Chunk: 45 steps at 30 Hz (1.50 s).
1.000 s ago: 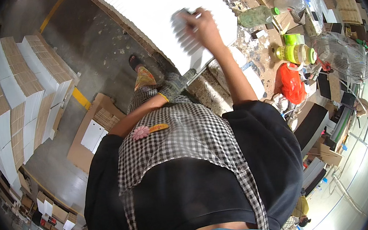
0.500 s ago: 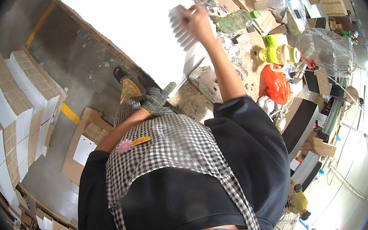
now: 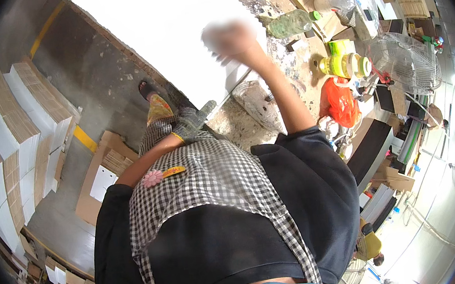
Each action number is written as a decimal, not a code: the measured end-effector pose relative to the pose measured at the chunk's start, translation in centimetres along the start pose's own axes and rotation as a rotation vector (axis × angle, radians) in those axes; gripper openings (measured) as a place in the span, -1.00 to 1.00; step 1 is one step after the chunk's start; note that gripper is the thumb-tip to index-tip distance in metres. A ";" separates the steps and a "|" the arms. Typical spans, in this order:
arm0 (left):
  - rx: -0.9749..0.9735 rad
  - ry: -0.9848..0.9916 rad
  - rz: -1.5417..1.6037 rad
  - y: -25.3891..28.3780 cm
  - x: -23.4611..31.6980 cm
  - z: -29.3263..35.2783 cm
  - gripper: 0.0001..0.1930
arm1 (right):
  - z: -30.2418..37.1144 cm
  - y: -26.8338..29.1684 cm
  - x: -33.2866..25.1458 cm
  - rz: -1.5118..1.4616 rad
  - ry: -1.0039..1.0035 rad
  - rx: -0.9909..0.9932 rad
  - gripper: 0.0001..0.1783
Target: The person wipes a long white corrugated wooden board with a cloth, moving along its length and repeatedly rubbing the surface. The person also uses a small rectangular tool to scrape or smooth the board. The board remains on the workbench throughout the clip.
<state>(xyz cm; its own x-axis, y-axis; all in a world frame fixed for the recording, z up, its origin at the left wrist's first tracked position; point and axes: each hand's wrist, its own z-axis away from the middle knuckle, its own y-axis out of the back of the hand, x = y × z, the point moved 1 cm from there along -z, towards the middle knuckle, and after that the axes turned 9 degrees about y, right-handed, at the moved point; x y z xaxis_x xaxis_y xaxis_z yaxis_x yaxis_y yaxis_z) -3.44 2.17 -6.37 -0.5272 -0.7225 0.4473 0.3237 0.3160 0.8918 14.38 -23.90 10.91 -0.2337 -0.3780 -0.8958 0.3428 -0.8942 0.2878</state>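
A large white sheet or board [image 3: 164, 31] lies on the worktable, its near corner pointing toward me. Over its right part is my bare right hand [image 3: 235, 40], smeared by motion. The blur hides its fingers and anything in them; a dark, toothed-looking shadow falls beside it. My left hand [image 3: 189, 124], in a grey work glove with a yellow cuff, is low by the sheet's near corner, in front of my checked apron [image 3: 197, 168]. Its fingers stretch toward that corner and nothing shows in them.
The stained worktable [image 3: 236, 124] carries a greenish bottle [image 3: 290, 24], a yellow bottle [image 3: 342, 67] and a red plastic bag [image 3: 341, 104] on the right. Behind them stands a wire-cage fan [image 3: 403, 60]. Tall stacks of cardboard sheets [image 3: 17, 121] stand left, near an opened carton [image 3: 105, 175].
My right hand has moved slightly nearer to me over the white sheet and is now more blurred. My left hand has hardly moved.
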 end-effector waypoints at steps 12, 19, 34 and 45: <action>0.018 -0.010 -0.042 0.2 -0.1 -0.2 -0.24 | -1.6 1.4 -0.4 0.760 0.718 0.041 -0.53; 0.017 -0.042 -0.044 0.4 0.2 -0.6 -0.20 | -3.7 9.8 -0.1 0.963 0.494 0.632 -0.51; 0.043 -0.070 -0.040 0.4 0.0 -0.7 -0.11 | -0.8 10.3 1.9 1.109 0.474 0.555 -0.48; 0.102 -0.088 -0.075 0.6 -0.5 -0.2 -0.04 | 1.5 4.3 -0.4 0.501 0.563 0.217 -0.70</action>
<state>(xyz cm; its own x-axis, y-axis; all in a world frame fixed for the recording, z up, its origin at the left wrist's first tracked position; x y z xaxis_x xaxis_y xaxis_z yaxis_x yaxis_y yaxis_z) -2.84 2.60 -6.06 -0.6152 -0.6911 0.3794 0.2014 0.3275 0.9231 14.61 -27.98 13.02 0.4184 -0.6220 -0.6618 0.0867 -0.6980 0.7108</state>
